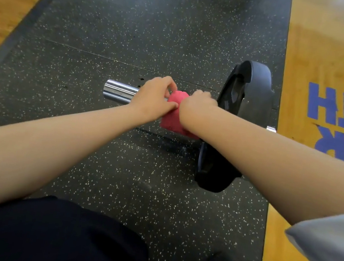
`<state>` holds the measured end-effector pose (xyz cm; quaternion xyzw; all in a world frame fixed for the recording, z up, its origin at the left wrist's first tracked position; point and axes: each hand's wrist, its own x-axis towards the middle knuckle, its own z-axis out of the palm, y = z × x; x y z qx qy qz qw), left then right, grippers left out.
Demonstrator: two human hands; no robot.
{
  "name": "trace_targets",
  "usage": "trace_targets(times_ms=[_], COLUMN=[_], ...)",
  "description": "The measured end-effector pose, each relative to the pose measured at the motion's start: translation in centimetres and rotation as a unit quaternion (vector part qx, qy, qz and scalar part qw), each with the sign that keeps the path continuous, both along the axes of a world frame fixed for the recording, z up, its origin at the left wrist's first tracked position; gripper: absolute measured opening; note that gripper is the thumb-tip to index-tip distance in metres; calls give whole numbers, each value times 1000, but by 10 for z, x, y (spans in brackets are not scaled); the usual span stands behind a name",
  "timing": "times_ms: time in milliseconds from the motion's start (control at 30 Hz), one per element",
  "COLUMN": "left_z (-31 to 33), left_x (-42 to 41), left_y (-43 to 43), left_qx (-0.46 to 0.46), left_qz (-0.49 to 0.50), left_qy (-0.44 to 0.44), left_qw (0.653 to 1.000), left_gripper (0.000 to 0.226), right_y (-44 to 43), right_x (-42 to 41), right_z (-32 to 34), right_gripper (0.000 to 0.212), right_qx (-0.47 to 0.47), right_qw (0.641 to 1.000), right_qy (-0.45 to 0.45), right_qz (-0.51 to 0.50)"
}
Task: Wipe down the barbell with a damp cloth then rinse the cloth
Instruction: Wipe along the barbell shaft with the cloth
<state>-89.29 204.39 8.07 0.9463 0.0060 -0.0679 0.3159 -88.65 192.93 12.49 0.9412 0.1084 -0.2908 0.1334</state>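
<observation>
The barbell's chrome sleeve [119,91] sticks out to the left of two black weight plates [253,90], lying on the mat. A pink cloth [174,113] is draped over the sleeve between my hands. My left hand [153,99] pinches the cloth's left edge with thumb and fingers curled over the sleeve. My right hand [201,100] grips the cloth's right part close against the plates; its fingers are hidden behind the wrist. The thin bar shaft [271,128] shows just past the plates.
The barbell rests on a black speckled rubber mat [113,35]. Wooden floor [330,52] with blue lettering lies to the right, and more wood at the far left. My dark-clothed legs fill the bottom of the view.
</observation>
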Motion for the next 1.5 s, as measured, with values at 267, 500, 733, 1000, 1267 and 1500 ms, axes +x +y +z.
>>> trace_targets(times_ms=[267, 500, 733, 1000, 1267, 1500], left_z=[-14, -15, -16, -11, -19, -25], left_x=[-5, -4, -4, -15, -8, -1], left_y=[10, -8, 16, 64, 41, -4], left_qx=[6, 73, 126, 184, 186, 172], left_qz=[-132, -211, -225, -175, -211, -263], left_qy=[-37, -60, -75, -87, -118, -130], left_qw=[991, 973, 963, 963, 952, 940], left_gripper=[45, 58, 52, 59, 60, 58], right_y=[-2, -15, -4, 51, 30, -14], right_x=[-9, -17, -28, -18, -18, -13], right_z=[-17, -8, 3, -32, -39, -43], right_gripper=[56, 36, 46, 65, 54, 44], right_qx=[-54, -15, 45, 51, -55, -35], right_qw=[997, 995, 998, 997, 993, 994], right_qy=[4, -28, -32, -57, -99, -99], right_qz=[52, 97, 6, -24, 40, 21])
